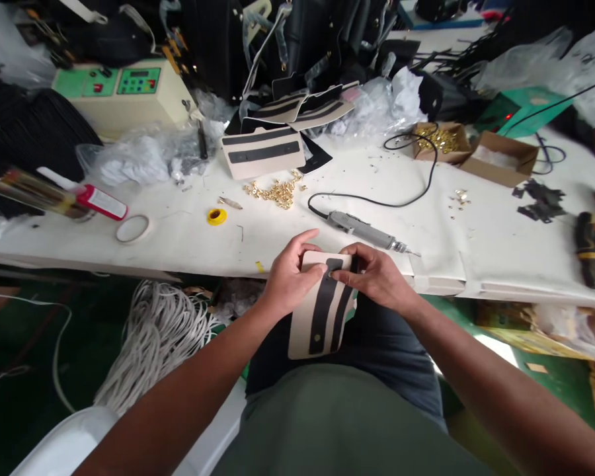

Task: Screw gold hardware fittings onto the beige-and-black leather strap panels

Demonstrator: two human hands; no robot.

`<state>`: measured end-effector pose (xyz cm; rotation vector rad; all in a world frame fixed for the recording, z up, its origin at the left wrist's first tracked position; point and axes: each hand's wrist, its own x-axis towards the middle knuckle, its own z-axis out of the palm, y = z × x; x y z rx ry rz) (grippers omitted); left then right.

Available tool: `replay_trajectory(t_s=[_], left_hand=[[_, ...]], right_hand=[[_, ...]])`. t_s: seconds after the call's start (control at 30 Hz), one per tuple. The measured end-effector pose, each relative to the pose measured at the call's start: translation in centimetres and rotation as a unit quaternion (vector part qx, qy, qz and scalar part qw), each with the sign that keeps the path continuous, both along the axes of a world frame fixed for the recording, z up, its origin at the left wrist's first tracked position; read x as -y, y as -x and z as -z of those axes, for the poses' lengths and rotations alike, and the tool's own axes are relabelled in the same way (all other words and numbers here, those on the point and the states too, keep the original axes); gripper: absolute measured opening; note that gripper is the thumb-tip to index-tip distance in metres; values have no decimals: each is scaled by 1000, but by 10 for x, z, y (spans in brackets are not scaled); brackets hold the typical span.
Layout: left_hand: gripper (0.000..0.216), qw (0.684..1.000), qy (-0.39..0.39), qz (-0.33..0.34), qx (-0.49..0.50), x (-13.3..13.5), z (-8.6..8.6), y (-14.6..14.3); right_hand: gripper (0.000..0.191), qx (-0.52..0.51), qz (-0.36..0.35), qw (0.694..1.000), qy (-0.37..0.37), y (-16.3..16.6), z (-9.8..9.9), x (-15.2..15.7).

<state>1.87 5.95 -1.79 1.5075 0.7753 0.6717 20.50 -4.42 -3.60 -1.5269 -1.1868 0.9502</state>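
A beige panel with two black straps [317, 317] is held upright over my lap, just in front of the white table's edge [203, 261]. My left hand [290, 274] grips its upper left corner, thumb pressed on the face. My right hand [377, 274] is closed on the upper right edge, fingertips pinching at the top of a black strap. What the fingertips pinch there is too small to make out.
A grey rotary tool [364, 231] with a black cord lies just beyond my hands. Gold fittings [277, 192] are heaped mid-table, near stacked beige panels [262, 152]. Tape rolls [133, 228], cardboard boxes [496, 158] and a control unit [123, 89] sit further off. White cord [153, 337] is bundled below.
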Motion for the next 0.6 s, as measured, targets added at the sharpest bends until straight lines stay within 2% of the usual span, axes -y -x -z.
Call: replay_trajectory(t_s=[0.07, 0.13, 0.27, 0.4, 0.6], left_hand=[[67, 999, 45, -15, 27, 3, -12, 2], [63, 995, 89, -15, 38, 5, -20, 5], [47, 985, 162, 57, -16, 7, -25, 14], [41, 983, 154, 74, -72, 12, -29, 20], [36, 986, 134, 83, -58, 24, -41, 12]], right_hand=[[38, -95, -2, 995, 18, 3, -12, 3], [39, -139, -1, 990, 17, 6, -22, 7], [42, -204, 14, 979, 8, 8, -38, 13], [42, -259, 17, 966, 3, 6, -43, 21], [33, -286, 33, 958, -24, 8, -38, 24]])
